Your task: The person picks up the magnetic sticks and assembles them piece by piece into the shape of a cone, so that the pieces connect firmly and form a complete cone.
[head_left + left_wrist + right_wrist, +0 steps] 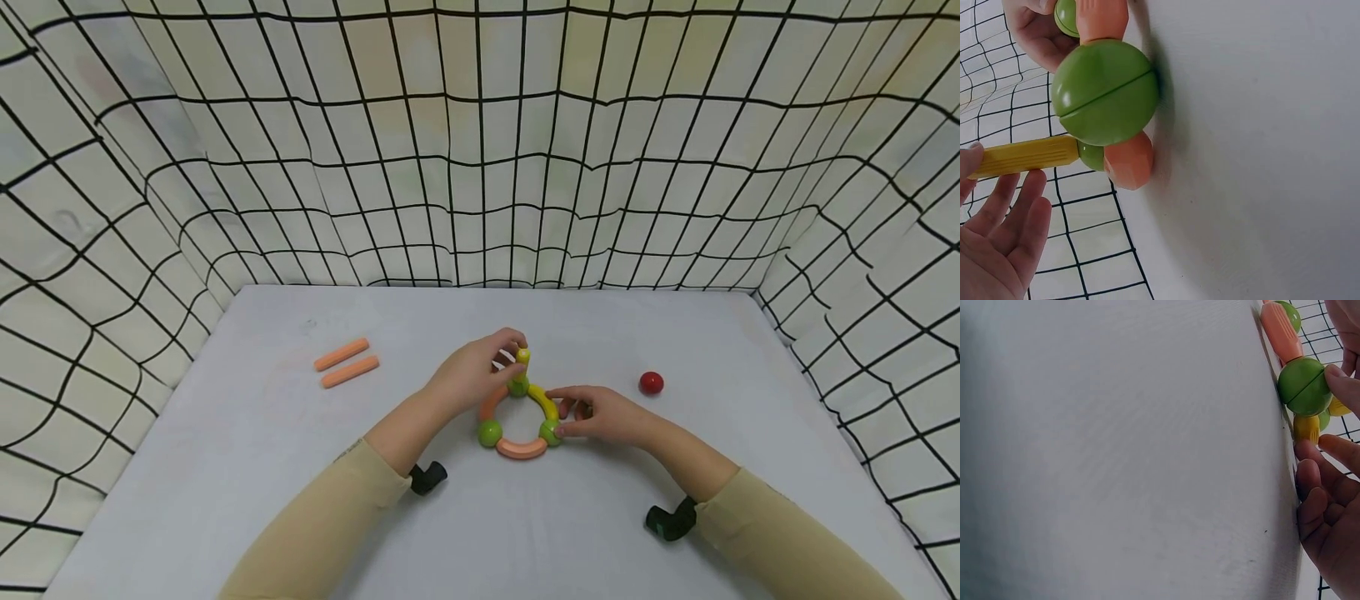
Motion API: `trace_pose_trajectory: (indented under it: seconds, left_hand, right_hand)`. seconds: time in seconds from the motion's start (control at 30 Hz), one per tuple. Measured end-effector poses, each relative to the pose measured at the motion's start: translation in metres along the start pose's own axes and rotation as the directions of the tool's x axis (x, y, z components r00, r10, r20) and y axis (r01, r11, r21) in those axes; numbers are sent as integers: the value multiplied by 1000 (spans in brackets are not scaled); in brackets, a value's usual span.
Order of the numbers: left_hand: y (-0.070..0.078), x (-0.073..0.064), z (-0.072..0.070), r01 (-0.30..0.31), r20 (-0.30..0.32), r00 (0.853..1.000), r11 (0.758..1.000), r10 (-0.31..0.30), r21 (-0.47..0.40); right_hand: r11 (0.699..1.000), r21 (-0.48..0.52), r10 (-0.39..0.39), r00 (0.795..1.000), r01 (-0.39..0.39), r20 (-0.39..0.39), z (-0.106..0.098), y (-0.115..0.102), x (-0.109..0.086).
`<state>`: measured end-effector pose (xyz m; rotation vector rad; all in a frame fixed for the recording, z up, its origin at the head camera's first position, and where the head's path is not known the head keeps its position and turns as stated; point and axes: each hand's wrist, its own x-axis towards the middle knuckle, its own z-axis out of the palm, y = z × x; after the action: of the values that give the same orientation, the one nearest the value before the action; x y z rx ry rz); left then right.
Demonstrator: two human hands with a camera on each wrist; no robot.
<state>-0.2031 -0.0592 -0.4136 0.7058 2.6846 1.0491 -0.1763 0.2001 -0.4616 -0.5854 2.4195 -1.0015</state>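
A ring of green balls and curved rods lies on the table, with one green ball point(490, 432) at left and an orange curved rod point(521, 450) at the front. From its back ball rises a straight yellow rod point(1025, 157), roughly upright. My left hand point(476, 375) pinches this rod near its top between thumb and fingers. At the ring's right side, my right hand point(611, 415) steadies it, thumb on a green ball point(1305, 386) and fingers against the yellow curved rod point(542, 400). The back ball is partly hidden in both wrist views.
Two straight orange rods point(350, 372) lie side by side at the left. A red ball point(651, 382) sits beyond my right hand. Black netting point(480, 158) over white walls encloses the back and sides of the white table point(525, 533).
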Motion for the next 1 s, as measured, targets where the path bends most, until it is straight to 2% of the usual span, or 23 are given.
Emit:
trace_pose_trajectory:
  seconds: [0.17,0.57,0.87,1.0]
  left_hand:
    - [1,-3,-1,-11,23,1000,1000,11,-4]
    - [1,-8,-2,-20,5,1000,1000,20,-10]
    - [2,-13,-8,-41,-61,997,999,40,-4]
    - [1,-16,-11,-32,-82,996,999,32,6]
  right_hand:
    - [1000,-5,-3,1000,3,-5,0,0,0]
    - [1000,2,-11,1000,11,4,0,-1,0]
    - [1000,-1,-6,1000,6,2,1,0,0]
    - [1000,0,-7,1000,7,2,1,0,0]
